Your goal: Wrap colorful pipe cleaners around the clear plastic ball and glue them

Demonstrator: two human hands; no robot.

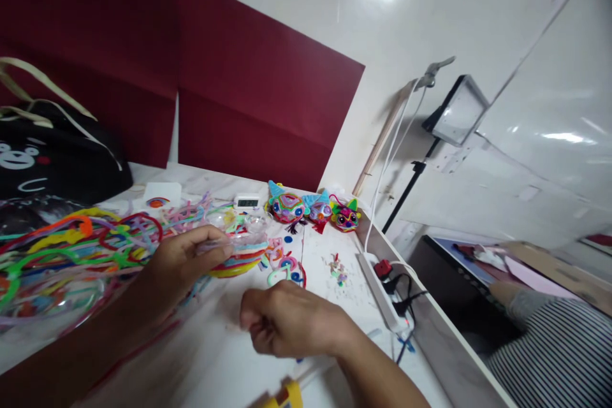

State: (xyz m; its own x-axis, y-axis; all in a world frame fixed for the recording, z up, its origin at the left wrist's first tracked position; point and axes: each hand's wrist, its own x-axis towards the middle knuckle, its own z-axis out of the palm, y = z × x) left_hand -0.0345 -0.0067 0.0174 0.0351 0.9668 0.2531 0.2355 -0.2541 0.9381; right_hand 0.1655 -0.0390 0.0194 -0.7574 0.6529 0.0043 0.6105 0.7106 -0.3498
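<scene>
My left hand [191, 261] pinches a clear plastic half-ball [243, 255] by its left edge; bands of orange, blue, red and yellow pipe cleaner curve around it. Just to the right and nearer to me, my right hand [291, 319] is closed with its fingers curled. Whatever lies between those fingers is hidden. Below my right hand, a yellow tool [284, 395] is partly cut off by the bottom edge. Small craft pieces [287, 264], with pink loops and blue discs among them, lie beyond my right hand.
Loose pipe cleaners [71, 248] cover the left of the table. Several finished colourful heads [289, 204] stand at the back beside a small digital timer [247, 201]. A power strip [382, 290] with plugs runs along the right. A black bag [57, 153] sits far left; another person's striped sleeve [549, 344] shows right.
</scene>
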